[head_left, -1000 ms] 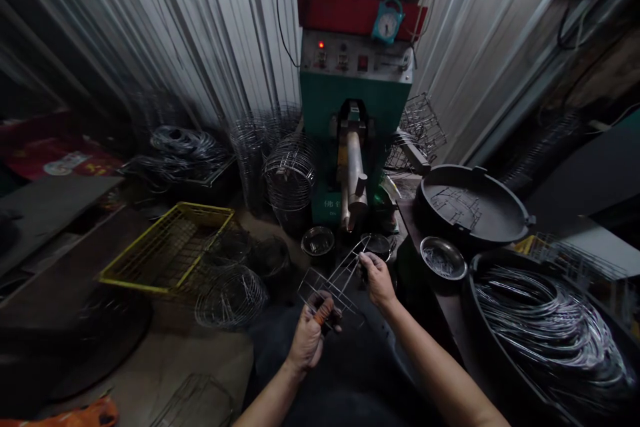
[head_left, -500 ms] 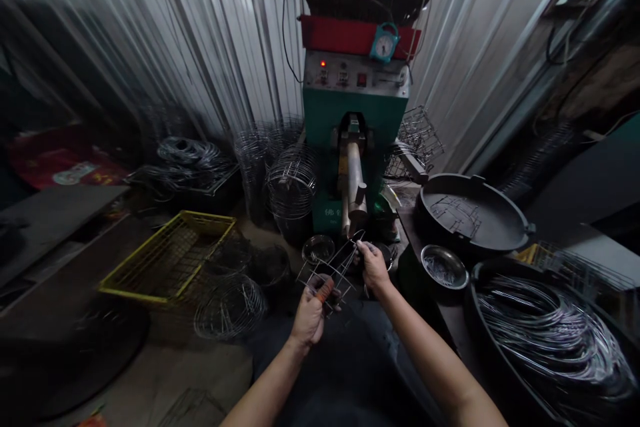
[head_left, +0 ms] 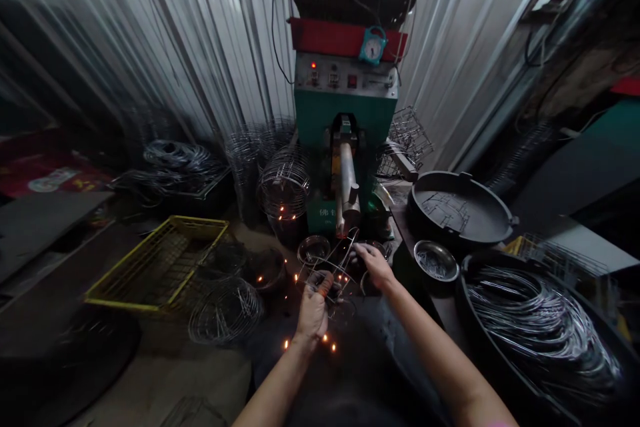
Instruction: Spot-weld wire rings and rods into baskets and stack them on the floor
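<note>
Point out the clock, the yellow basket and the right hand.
Clock [head_left: 373, 48], head view: its dial.
Yellow basket [head_left: 124, 305], head view: its near rim.
Right hand [head_left: 373, 265], head view: back of the hand.

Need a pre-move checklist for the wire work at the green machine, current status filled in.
1. Left hand gripping the wire frame: ok, fingers closed on its near part.
2. Right hand steadying the frame: ok, fingers at its far part.
3. Sparks clear of the hands: not ok, bright specks show around the left hand and wrist.
4. Forearms covered: not ok, both are bare.
5. Indicator light on the green machine: ok, lit red.
6. Frame seated against the machine's lower tip: cannot tell, it is close but contact is unclear.
</note>
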Available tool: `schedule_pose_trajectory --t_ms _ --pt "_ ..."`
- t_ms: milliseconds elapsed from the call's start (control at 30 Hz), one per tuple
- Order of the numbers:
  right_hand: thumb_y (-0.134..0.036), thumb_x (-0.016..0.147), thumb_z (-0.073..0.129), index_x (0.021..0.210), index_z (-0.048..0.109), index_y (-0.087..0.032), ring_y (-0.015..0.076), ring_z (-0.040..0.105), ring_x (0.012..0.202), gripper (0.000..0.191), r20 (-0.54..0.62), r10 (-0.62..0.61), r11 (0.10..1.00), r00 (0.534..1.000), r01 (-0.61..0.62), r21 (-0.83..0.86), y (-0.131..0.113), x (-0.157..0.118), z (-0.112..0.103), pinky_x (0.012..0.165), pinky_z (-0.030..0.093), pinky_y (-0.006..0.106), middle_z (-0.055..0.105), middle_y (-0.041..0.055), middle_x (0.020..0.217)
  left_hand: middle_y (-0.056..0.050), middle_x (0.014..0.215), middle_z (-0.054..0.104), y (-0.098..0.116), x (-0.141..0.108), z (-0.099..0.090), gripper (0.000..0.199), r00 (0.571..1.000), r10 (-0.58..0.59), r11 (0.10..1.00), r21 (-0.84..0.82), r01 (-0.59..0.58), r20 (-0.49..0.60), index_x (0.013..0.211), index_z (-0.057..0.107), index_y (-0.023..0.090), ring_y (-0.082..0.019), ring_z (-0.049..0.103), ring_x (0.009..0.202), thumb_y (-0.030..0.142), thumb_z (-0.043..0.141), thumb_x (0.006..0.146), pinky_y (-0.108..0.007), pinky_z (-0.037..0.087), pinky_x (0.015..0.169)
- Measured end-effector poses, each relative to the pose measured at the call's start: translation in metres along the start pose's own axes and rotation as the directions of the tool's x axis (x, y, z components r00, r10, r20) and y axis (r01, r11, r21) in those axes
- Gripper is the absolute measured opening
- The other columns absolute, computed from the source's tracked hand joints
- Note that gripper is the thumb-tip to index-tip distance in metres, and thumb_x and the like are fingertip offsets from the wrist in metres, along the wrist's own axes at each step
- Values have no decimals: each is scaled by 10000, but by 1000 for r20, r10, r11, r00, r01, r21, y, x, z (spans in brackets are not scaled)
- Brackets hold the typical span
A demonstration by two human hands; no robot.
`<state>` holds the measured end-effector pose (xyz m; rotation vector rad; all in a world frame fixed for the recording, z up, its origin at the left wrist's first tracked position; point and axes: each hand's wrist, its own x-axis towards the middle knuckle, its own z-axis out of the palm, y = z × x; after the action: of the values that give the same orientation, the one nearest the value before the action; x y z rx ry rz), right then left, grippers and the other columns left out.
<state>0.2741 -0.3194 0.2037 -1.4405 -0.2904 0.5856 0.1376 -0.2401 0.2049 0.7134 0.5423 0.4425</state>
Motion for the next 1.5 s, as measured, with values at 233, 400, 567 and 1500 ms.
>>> schedule_pose_trajectory --t_ms 233,400,567,1500 --pt "-376 739 550 843 654 -198 166 565 783 231 261 -60 929 963 150 -339 28 -56 -16 746 415 294 646 22 808 32 594 582 -5 0 -1 330 996 84 996 -1 -84 35 790 522 169 -122 593 559 307 724 568 -185 420 459" --pt "-410 758 515 862 652 -188 169 565 787 280 267 -158 906 951 247 -344 45 -51 -11 752 422 298 641 28 812 28 630 594 -10 6 -7 329 992 125 990 54 -126 32 808 529 167 -118 592 553 315 716 581 -186 423 452" --pt "-438 767 501 909 646 -190 179 575 842 320 262 -198 897 945 282 -339 49 -49 -11 789 430 310 645 40 875 29 602 587 -9 6 -7 349 990 135 988 75 -137 26 816 525 165 -124 591 537 324 717 572 -191 416 448" --pt "-361 797 462 884 644 -190 161 585 789 265 263 -275 849 925 362 -384 34 -49 4 742 443 278 646 28 813 23 545 587 6 9 -6 361 998 59 998 16 -59 -10 760 501 169 -114 548 459 334 731 537 -201 386 420"
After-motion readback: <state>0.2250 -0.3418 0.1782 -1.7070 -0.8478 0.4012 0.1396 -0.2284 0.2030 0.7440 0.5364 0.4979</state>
